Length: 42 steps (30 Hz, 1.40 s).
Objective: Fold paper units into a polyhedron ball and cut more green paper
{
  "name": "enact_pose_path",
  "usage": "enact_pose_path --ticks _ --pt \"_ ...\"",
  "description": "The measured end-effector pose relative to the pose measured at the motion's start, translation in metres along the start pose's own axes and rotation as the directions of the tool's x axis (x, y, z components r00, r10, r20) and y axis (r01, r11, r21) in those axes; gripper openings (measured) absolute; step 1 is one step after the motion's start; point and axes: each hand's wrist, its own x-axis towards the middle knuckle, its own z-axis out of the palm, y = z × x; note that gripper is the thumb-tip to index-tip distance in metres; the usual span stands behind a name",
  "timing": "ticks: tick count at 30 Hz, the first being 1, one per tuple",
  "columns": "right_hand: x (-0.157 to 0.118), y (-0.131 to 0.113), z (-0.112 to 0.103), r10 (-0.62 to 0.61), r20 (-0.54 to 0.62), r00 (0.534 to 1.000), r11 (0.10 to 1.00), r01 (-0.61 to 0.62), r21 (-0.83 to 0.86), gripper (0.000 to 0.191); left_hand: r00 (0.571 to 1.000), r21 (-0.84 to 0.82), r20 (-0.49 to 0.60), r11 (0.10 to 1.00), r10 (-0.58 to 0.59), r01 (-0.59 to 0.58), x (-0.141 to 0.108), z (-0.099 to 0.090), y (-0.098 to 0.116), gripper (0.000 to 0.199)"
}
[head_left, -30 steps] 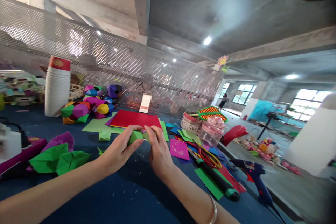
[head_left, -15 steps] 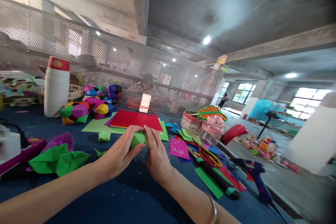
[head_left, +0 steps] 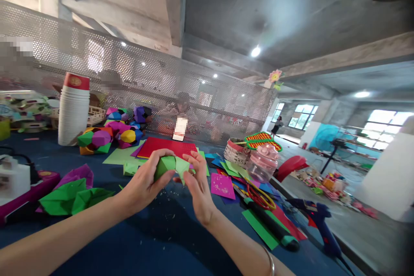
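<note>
A grey perforated panel (head_left: pixel 220 95) spans the far side of a blue table (head_left: pixel 155 246). At far left on the table stands a tall stack of paper cups (head_left: pixel 73 116), with faceted paper balls (head_left: pixel 101 140) just to its right. A blue glue gun (head_left: pixel 323 226) lies at the right edge, and to its left is a black-and-green handled tool (head_left: pixel 270 224), angled over a green sheet.

In the middle, a stack of red sheets (head_left: pixel 161 147) lies just beyond the two hands. The left hand (head_left: pixel 145 183) is curled round the left part of a folded green paper (head_left: pixel 166 164), fingers over the far side and thumb along the near side, parted only by the paper's bulk. The right hand (head_left: pixel 199 185) is at the right end, fingers loosely bent and partly spread, thumb tip by the pale flap (head_left: pixel 181 166); whether it pinches that flap I cannot tell. The green piece thus sits between the hands, deep in the left grip and at the fingertips of the right, seemingly raised off the table.
</note>
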Motion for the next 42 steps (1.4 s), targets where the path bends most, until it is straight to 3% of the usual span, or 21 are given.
enact_pose_path --ticks 3,7,12,16,26,35,42 --pt "0.002 0.003 0.004 0.136 -0.044 0.99 0.968 -0.123 0.219 0.045 0.999 0.005 0.023 1.0 0.023 -0.023 0.0 -0.001 -0.002 0.031" --pt "0.003 0.005 0.007 0.203 0.011 0.979 0.945 -0.199 0.258 0.045 0.99 0.044 0.101 0.993 0.1 -0.105 -0.004 -0.001 -0.005 0.041" --pt "0.0 -0.001 0.007 0.112 -0.058 0.992 0.994 -0.112 -0.001 0.047 0.975 0.14 0.174 0.976 0.14 -0.166 -0.006 -0.003 -0.006 0.053" --pt "-0.002 -0.008 0.008 0.017 -0.065 0.998 0.99 -0.026 -0.14 0.05 0.963 0.165 0.203 0.963 0.179 -0.214 -0.007 -0.002 -0.009 0.049" --pt "-0.002 -0.004 0.007 -0.084 -0.013 0.996 0.982 0.081 -0.17 0.043 0.926 0.198 0.19 0.911 0.326 -0.362 -0.008 -0.003 -0.011 0.044" --pt "-0.003 -0.004 0.006 -0.099 0.01 0.995 0.984 0.1 -0.15 0.038 0.88 0.277 0.226 0.839 0.417 -0.468 -0.003 -0.005 -0.002 0.044" --pt "-0.004 -0.001 0.006 -0.11 0.028 0.993 0.981 0.113 -0.157 0.038 0.873 0.256 0.231 0.839 0.429 -0.48 -0.003 -0.004 0.0 0.052"
